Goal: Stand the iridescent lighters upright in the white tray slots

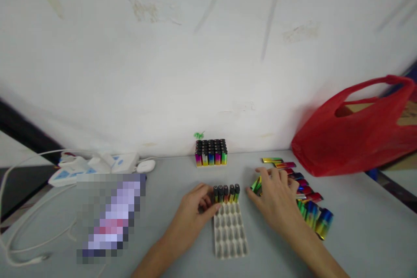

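Observation:
A pale tray (230, 239) with rows of small slots lies in front of me. Its far row holds several upright lighters (226, 194) with black tops and shiny coloured bodies; the nearer slots are bare. My left hand (190, 210) is at the tray's far left corner, thumb on the edge and the other fingers curled beside the lighters. To the right, my right hand (276, 193) reaches over a loose pile of shiny lighters (305, 190). Its thumb and forefinger close around a green-yellow lighter (256, 185), partly hidden by the hand.
Against the wall stands a full block of lighters (211, 153). A red bag (348, 139) rests at the right. A power strip (125, 163) with white cables (13, 234) sits at the left, near a blurred purple object (114, 217). More lighters (324, 223) lie beside my right forearm.

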Available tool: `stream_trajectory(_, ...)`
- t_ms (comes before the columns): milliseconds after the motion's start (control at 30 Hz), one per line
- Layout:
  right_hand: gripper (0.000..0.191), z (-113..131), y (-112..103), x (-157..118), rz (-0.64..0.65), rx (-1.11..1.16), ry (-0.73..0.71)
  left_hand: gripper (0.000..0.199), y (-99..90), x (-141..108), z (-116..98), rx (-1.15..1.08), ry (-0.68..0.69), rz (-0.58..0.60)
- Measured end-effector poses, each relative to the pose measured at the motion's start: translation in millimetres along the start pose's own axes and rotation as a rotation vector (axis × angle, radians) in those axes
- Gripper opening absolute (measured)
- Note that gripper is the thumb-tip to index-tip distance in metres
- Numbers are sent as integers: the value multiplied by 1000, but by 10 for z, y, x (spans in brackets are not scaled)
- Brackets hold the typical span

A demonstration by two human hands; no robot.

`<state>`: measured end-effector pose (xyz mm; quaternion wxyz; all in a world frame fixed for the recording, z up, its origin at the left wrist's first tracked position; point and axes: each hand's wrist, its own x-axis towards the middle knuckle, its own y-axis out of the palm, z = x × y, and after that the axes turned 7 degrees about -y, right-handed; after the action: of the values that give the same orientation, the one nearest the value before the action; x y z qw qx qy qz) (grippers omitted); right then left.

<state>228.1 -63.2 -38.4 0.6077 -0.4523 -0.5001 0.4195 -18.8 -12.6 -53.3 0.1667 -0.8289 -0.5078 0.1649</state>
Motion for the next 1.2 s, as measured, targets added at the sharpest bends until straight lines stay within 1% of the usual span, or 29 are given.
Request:
stream_trajectory(100,59,-122,-73,54,85,106,7,27,0,-3,-12,2,3,-8)
stream_trajectory(167,73,-287,-125,102,150,194,4,28,-3,-5,-29,15,6,-7)
stream_trajectory(200,78,-381,-149,124,161,215,3,28,-5,-4,-38,17,6,-4)
stream_trajectory(300,82,-630,-194,160,187,241,11,28,-9,-1,-57,5,-6,5)
stream_trajectory(400,79,-737,-200,150,223,250,-5,27,-14,-2,-67,13,-3,3)
stream_trajectory(633,57,-653,-215,121,230,184,-41,24,-26,-15,-77,28,8,15)
stream_trajectory(733,58,-598,-223,106,237,143,-53,23,-25,-12,-77,37,9,13)
stream_trajectory(833,57,-512,-206,72,201,72,-69,22,-23,-8,-79,46,16,7)
stream_trajectory(1000,58,-339,-180,27,136,-100,-14,24,-23,-14,-87,28,11,6)
stream_trajectory(1100,53,-285,-187,17,126,-135,-18,24,-25,-18,-98,27,4,9)
stream_trajectory(1200,47,-282,-197,21,96,-124,-37,26,-27,-19,-106,30,-4,11)
